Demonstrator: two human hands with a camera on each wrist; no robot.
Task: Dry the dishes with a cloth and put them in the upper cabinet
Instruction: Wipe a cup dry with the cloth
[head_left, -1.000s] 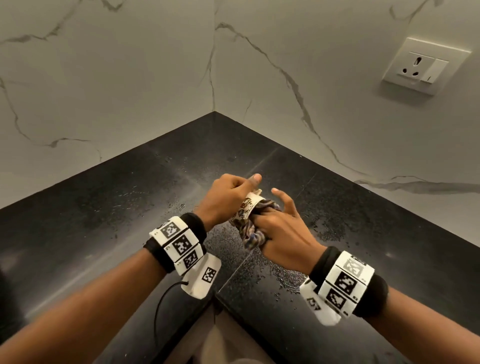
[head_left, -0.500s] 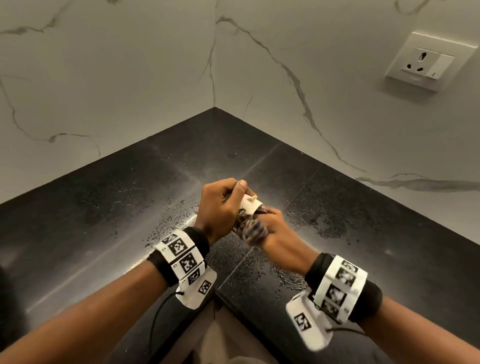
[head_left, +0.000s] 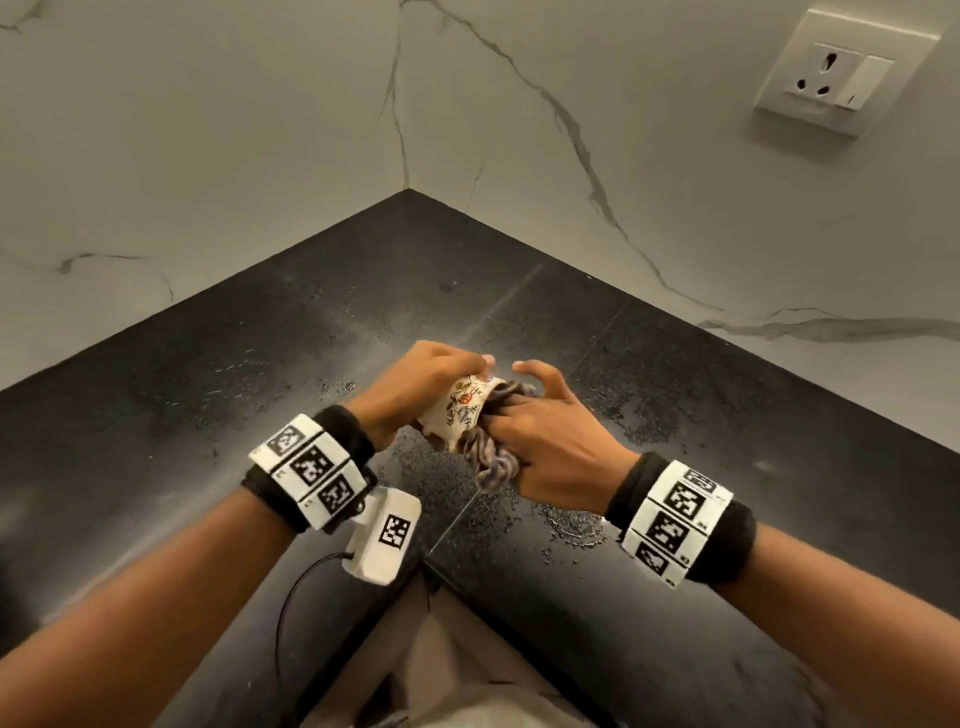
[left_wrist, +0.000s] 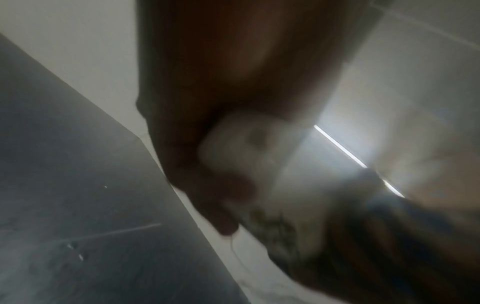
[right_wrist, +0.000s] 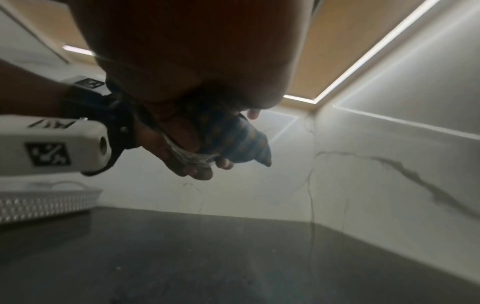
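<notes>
Mid-drying, by the look of it: small cream ceramic cup with a printed floral pattern (head_left: 464, 410) held above the wet black stone tabletop (head_left: 675, 374), near the corner of the marble walls. Left hand (head_left: 415, 387) curled round the cup's outside, fingers (head_left: 441, 358) wrapped over the far side. Right hand (head_left: 550, 441) bunching a blue-and-brown patterned cloth (head_left: 491, 457) into the cup's mouth, thumb and forefinger lifted loose, other fingers closed on the fabric. Cup tipped on its side, long axis roughly level, mouth toward the right hand, base toward the left palm. Left to do, judging from this: finishing the wipe, then stowing in the upper cabinet, not in view. White perforated plastic basket (right_wrist: 49, 201) at the left; contents not discernible.
</notes>
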